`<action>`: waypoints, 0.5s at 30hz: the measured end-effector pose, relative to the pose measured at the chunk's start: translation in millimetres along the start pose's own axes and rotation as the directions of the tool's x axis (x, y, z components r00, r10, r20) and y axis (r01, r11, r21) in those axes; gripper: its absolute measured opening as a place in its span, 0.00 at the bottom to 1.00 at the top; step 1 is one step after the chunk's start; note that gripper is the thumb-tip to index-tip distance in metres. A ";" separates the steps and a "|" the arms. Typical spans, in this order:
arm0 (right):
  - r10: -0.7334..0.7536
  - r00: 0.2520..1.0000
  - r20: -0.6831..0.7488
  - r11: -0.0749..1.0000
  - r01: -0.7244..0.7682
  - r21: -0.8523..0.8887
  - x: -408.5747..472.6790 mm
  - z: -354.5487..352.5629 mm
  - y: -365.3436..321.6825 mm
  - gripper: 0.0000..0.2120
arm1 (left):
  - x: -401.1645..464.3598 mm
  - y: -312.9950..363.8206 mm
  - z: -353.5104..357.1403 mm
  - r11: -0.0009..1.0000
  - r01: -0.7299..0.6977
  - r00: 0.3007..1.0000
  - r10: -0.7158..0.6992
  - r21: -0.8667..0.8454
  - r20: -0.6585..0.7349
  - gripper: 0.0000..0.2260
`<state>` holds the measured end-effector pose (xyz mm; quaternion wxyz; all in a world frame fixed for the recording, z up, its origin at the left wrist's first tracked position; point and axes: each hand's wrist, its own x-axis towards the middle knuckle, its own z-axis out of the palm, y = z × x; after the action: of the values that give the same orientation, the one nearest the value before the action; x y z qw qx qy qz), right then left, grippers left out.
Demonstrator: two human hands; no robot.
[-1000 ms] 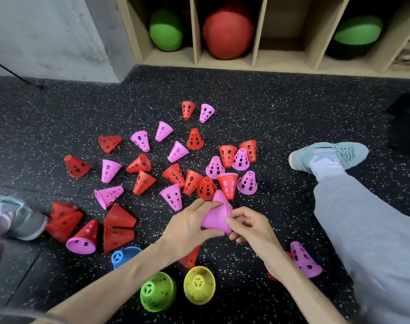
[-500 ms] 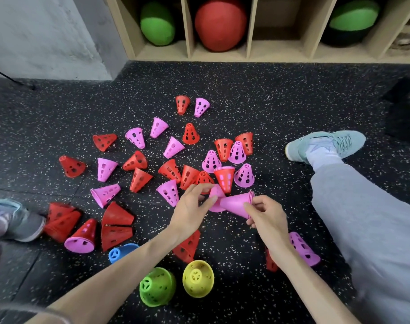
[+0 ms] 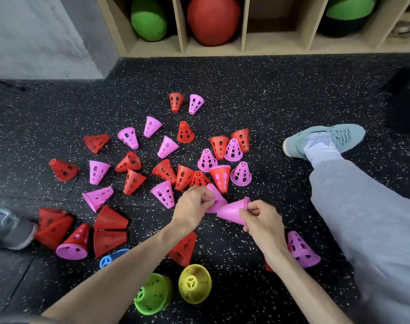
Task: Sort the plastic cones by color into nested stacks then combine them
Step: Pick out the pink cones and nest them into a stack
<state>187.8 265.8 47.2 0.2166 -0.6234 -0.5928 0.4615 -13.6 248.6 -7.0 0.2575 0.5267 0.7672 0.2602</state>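
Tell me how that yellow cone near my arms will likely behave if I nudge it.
The yellow cone lies on its side, so it would probably roll in a curve toward its narrow end. Thin perforated plastic suggests it's light and skids easily. It could bump the green cone close beside it.

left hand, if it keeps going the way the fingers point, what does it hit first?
The left hand already pinches a pink cone. Straight on, up and right, the red cone with pink nested inside looks nearest, though depth is unclear from one view.
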 end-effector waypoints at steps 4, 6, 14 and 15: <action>0.019 1.000 0.012 0.999 -0.019 -0.030 1.3 0.3 1.1 0.02 | -1.4 -3.6 0.9 0.999 0.040 0.998 -0.039 -0.028 0.044 0.04; 0.032 0.999 0.018 0.998 -0.031 -0.046 2.0 -0.3 1.7 0.02 | -1.7 -6.3 0.5 0.999 0.043 0.997 -0.042 -0.020 0.057 0.07; 0.040 0.999 0.020 0.998 -0.039 -0.056 2.3 -0.8 1.5 0.01 | 1.8 -18.0 -1.1 0.996 0.088 0.993 -0.086 -0.019 0.083 0.19; 0.040 0.999 0.021 0.998 -0.038 -0.053 2.2 -0.5 1.6 0.01 | 1.8 -18.9 -0.7 0.996 0.082 0.993 -0.081 -0.014 0.091 0.20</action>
<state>188.8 267.7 45.5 0.1845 -0.6351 -0.5948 0.4570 -27.3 244.3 -19.5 0.3069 0.5038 0.7733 0.2324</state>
